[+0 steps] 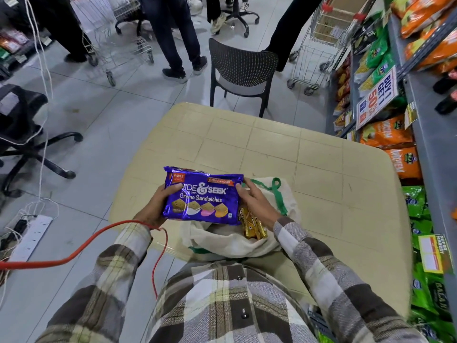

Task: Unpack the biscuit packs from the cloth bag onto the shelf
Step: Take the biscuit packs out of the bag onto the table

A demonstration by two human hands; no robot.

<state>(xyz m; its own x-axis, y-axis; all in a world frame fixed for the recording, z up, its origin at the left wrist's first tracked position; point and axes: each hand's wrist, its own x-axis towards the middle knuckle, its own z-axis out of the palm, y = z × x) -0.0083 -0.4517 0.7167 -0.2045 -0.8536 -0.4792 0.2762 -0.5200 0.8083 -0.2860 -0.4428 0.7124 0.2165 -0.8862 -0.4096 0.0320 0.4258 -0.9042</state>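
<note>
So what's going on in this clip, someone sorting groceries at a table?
A person in a checked shirt holds a purple biscuit pack by its two ends, left hand on one and right hand on the other, just above an open cloth bag on a beige table. Gold packs lie in the bag's mouth. The shelf stands to the person's right; the purple pack has not reached it.

Table [309, 154] bare across frame centre and right; cloth bag [217, 241] occupies its near edge, lower centre; shelf [430, 149] at right edge packed with snack bags [388, 134], offer sign [378, 95] jutting out; chair [243, 68], upper centre, blocks far side.
</note>
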